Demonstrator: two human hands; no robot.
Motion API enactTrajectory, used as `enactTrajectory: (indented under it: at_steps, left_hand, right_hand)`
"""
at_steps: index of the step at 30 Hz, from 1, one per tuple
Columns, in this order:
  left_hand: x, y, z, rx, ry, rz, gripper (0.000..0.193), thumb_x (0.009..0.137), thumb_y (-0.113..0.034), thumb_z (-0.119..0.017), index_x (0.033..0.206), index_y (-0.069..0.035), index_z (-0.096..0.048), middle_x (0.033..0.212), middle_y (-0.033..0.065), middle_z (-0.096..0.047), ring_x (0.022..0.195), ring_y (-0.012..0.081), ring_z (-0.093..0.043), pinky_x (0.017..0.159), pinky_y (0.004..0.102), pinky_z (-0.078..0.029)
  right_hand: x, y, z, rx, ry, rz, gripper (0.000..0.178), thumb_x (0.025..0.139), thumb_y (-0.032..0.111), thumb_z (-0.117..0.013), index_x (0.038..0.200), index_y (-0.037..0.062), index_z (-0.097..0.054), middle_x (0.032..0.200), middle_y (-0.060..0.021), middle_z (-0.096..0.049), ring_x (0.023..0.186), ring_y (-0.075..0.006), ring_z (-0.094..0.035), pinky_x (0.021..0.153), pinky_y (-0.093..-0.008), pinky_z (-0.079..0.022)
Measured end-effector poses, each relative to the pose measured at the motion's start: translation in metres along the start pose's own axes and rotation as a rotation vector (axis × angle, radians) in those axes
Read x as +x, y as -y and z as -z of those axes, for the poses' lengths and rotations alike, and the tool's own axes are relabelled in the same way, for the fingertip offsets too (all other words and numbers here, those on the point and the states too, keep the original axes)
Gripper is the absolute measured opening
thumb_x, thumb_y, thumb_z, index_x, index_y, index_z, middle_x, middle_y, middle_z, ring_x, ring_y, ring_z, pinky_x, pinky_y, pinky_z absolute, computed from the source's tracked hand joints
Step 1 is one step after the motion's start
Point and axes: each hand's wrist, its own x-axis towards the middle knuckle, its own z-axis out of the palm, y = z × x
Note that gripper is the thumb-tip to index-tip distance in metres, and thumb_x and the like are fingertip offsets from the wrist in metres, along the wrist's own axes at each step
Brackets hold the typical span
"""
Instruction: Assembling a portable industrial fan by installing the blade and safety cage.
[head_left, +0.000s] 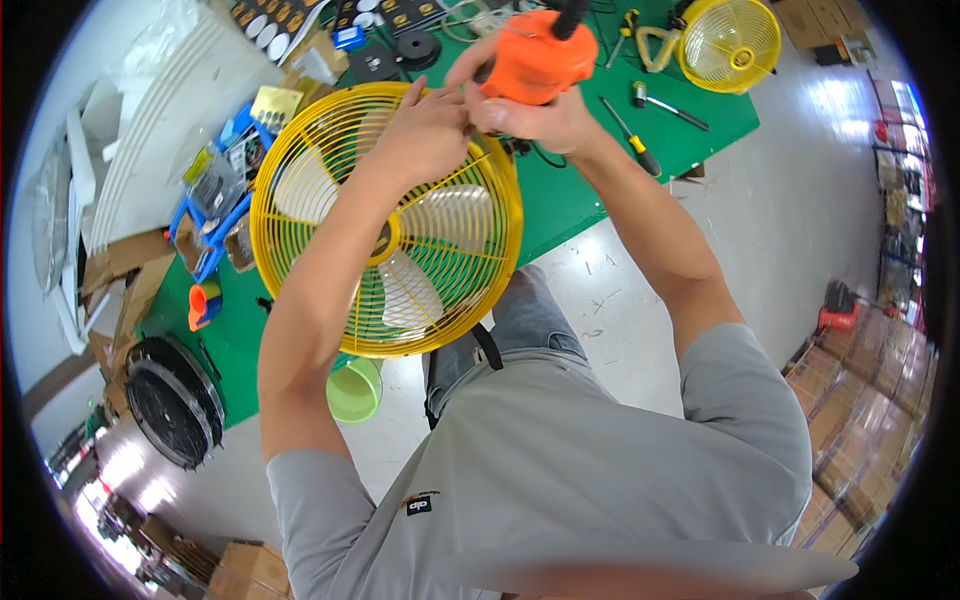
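A round yellow fan (395, 232) with a wire guard and pale blades lies at the near edge of the green table, its guard facing up. My left hand (430, 138) reaches across the guard to its far rim, where the fingers curl over the edge. Beside it, my right hand (540, 122) is closed around an orange electric screwdriver (543, 58), held upright above the rim with a black cord end on top. The tool's tip is hidden behind the hands, so I cannot tell what it touches.
On the green table (560, 205) lie a screwdriver (640, 150), a hammer (672, 108) and a smaller yellow fan guard (728, 45). Blue parts bins (215, 235) stand at left near an orange cup (203, 303). A green bucket (354, 390) sits below the table edge.
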Motion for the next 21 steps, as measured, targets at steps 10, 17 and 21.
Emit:
enactTrajectory:
  at_steps: [10,17,21]
  left_hand:
    - [-0.293,0.08,0.082,-0.361,-1.114,0.846,0.025,0.096,-0.011,-0.071,0.119,-0.003,-0.074,0.105,0.0109,-0.077,0.089,0.016,-0.071,0.085,0.0305,-0.055]
    - [-0.496,0.152,-0.055,-0.068,-0.77,1.41,0.03,0.088,-0.024,-0.08,0.111,-0.005,-0.078,0.099,0.0137,-0.079,0.09,0.0258,-0.076,0.084,0.0386,-0.059]
    - [-0.489,0.186,-0.087,-0.074,-0.742,1.445,0.035,0.085,-0.024,-0.082,0.114,-0.006,-0.076,0.098,0.0137,-0.078,0.088,0.0314,-0.075,0.08,0.0423,-0.059]
  right_hand:
    - [0.017,0.019,0.027,-0.049,0.296,-0.067,0.052,0.08,0.036,-0.081,0.116,0.0027,-0.063,0.087,-0.0069,-0.066,0.074,-0.0121,-0.061,0.064,-0.029,-0.05]
    - [0.004,0.06,0.08,0.185,0.205,0.131,0.043,0.079,0.03,-0.077,0.114,0.0096,-0.063,0.082,-0.004,-0.054,0.074,-0.018,-0.053,0.101,-0.0479,-0.04]
    - [-0.046,0.1,0.097,0.475,-0.186,0.145,0.042,0.077,0.028,-0.079,0.111,0.0101,-0.062,0.077,-0.0019,-0.044,0.071,-0.0159,-0.046,0.104,-0.0457,-0.036]
